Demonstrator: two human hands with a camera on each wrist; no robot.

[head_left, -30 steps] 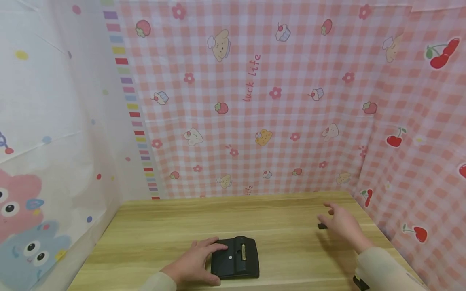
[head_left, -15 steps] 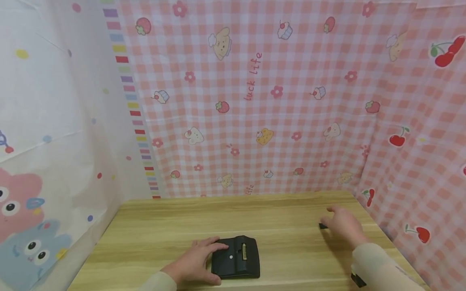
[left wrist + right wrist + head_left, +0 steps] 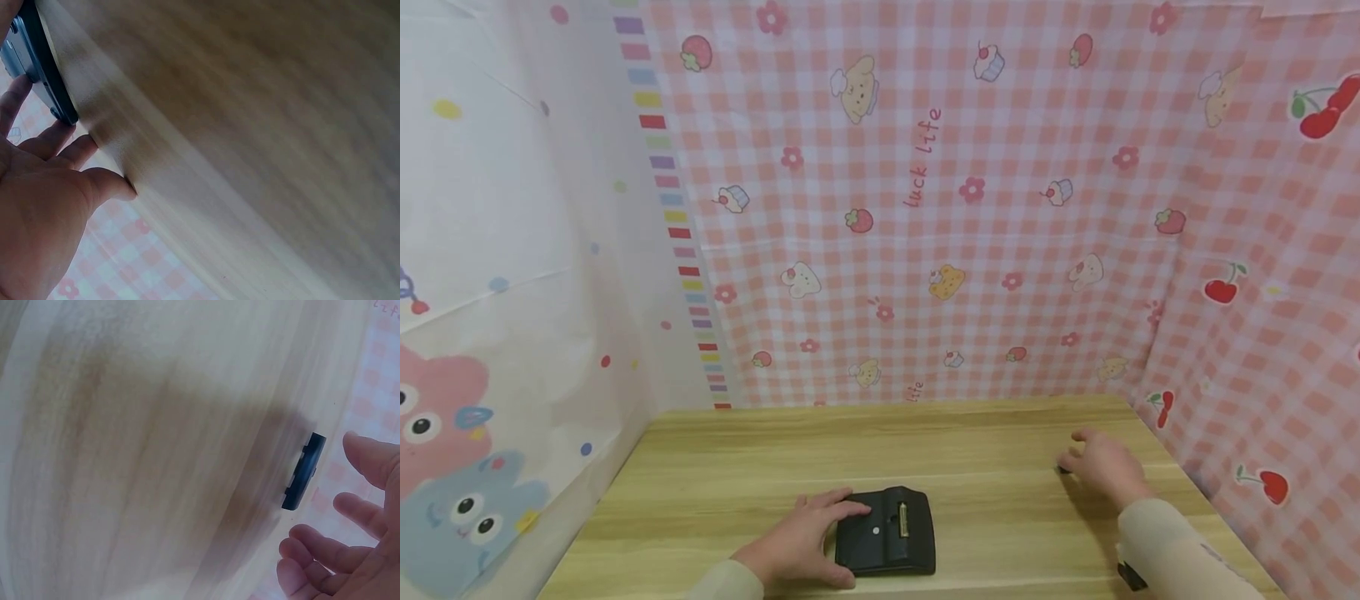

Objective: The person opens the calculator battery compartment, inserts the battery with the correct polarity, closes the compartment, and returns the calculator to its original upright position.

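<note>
A black device [image 3: 887,533] lies on the wooden table with its recessed slot facing up. One gold-coloured battery [image 3: 903,519] sits in that slot. My left hand [image 3: 801,537] holds the device by its left side, thumb at the near edge and fingers at the far edge and on top. The kind of device cannot be told. At the right, a small black notched cover [image 3: 305,472] lies on the table. My right hand [image 3: 344,531] hovers around it, thumb on one side and curved fingers on the other, apart from it in the right wrist view. The head view partly hides the cover behind the fingers.
The wooden table [image 3: 985,500] ends at a pink checked cloth [image 3: 887,275] behind, with cloth also on the left and right. A black object [image 3: 1130,576] shows beneath the right sleeve.
My right hand has lowered slightly over the small cover, now hiding more of it, and the fingers have drawn in. The left hand and the device have stayed in place.
</note>
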